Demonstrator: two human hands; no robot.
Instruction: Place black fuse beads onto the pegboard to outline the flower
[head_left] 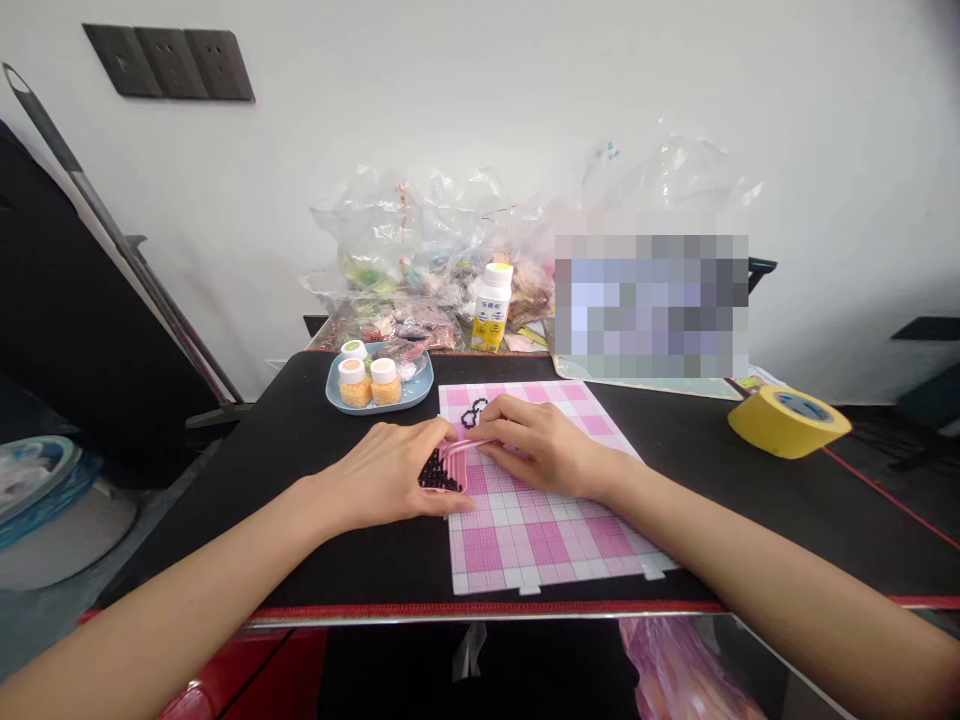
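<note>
My left hand is closed around a small pink tray, thumb along the near side and fingers over the far side. Black beads fill the left part of the tray. Pinched in my right hand is a pair of pink tweezers, with the tips pointing into the tray; I cannot tell whether a bead is between them. Under my right hand lies a pink-and-white checked pegboard. A looped outline of black beads sits near its far left corner, partly hidden by my fingers.
A blue plate with several white-capped jars stands at the back left. Behind are a white-and-yellow bottle and plastic bags of beads. A blurred-out panel stands back right, near a yellow tape roll.
</note>
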